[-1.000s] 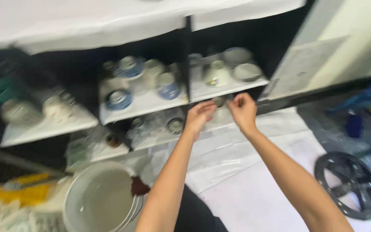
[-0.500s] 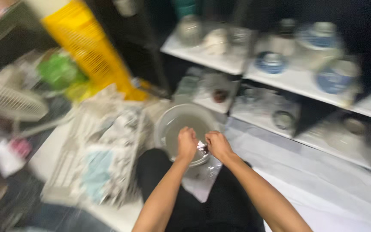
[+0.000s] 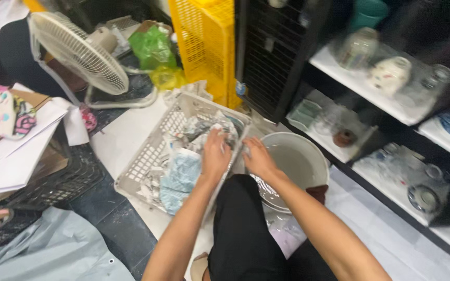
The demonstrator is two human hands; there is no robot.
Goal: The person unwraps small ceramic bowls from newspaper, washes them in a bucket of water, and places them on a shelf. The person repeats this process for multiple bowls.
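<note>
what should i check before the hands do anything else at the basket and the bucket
1. Left hand in the white basket, on the crumpled paper: ok.
2. Right hand over the grey bucket rim: ok.
3. Anything held in the fingers: cannot tell.
4. Bucket upright, standing beside the basket: ok.
5. Floor fan behind the basket, apart from both hands: ok.
6. Dishes on the white shelves out of the arms' way: ok.

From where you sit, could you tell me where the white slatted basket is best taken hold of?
Probably by the bare near rim of the white basket, coming from its left side. Its long walls are slatted and the rim stands proud, while crumpled paper fills the middle and the left hand rests on the right part.
</note>
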